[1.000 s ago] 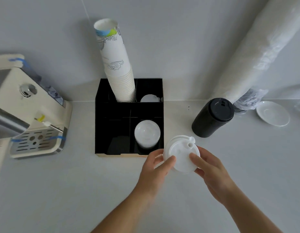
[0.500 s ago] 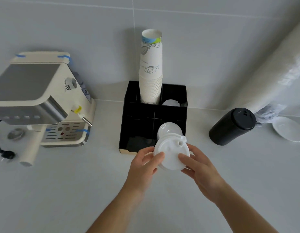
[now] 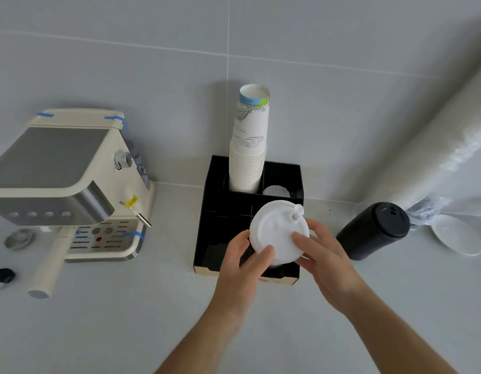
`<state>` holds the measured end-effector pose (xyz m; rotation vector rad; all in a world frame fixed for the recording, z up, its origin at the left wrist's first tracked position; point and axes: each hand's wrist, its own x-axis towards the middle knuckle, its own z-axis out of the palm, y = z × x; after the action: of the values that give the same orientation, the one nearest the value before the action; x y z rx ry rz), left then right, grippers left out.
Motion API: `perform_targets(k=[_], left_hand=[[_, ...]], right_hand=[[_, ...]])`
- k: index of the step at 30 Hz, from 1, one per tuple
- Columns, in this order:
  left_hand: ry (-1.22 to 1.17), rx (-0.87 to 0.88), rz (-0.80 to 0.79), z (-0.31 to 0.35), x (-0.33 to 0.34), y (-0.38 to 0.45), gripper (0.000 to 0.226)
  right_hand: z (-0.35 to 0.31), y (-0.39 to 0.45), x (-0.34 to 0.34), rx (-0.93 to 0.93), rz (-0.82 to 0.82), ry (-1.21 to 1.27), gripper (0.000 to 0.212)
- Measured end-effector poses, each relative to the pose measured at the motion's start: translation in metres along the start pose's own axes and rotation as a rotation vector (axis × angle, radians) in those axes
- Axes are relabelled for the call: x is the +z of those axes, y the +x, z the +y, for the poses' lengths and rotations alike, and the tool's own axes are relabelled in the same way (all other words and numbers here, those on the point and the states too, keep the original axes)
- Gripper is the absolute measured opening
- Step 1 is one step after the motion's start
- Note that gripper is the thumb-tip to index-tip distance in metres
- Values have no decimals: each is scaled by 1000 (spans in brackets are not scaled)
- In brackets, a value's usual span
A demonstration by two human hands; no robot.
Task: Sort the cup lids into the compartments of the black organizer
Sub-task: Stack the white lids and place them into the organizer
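A white cup lid (image 3: 277, 228) with a raised spout is held flat over the front right compartment of the black organizer (image 3: 215, 201). My left hand (image 3: 246, 263) grips the lid's near left edge and my right hand (image 3: 321, 252) grips its right edge. The lid hides what lies in the compartment beneath it. A tall stack of paper cups (image 3: 248, 147) stands in the organizer's back middle compartment. Another white lid (image 3: 275, 190) shows in the back right compartment.
A cream and steel espresso machine (image 3: 69, 184) stands at the left, its portafilter handle (image 3: 49, 263) reaching toward me. A black tumbler (image 3: 374, 230) lies right of the organizer, with a white saucer (image 3: 457, 236) and a long wrapped sleeve (image 3: 438, 147) beyond it.
Both hands have carried the lid forward, from in front of the organizer to over its front right compartment. It now covers the lids seen there earlier.
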<state>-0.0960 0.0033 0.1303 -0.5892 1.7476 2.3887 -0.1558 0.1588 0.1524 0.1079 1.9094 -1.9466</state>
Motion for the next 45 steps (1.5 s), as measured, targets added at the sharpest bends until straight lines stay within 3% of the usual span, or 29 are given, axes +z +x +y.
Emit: perform_targets(k=[3, 8, 17, 20, 25, 30, 45], left_hand=[[-38, -14, 17, 8, 9, 15, 74], [-48, -31, 63, 35, 27, 55, 79], [-126, -139, 65, 64, 49, 126, 73], [-99, -118, 75, 68, 56, 148, 73], [-93, -83, 96, 66, 69, 174, 76], [-115, -78, 112, 64, 80, 184, 47], [-87, -92, 139, 49, 85, 197, 45]], right_hand=[[-11, 14, -3, -4, 32, 6, 34], [-35, 44, -16, -8, 33, -68, 45], [-87, 128, -46, 1, 92, -257, 54], [-100, 152, -54, 20, 60, -243, 46], [-97, 179, -56, 51, 46, -207, 36], [-91, 197, -58, 86, 62, -191, 36], [-71, 227, -60, 86, 107, -314, 35]])
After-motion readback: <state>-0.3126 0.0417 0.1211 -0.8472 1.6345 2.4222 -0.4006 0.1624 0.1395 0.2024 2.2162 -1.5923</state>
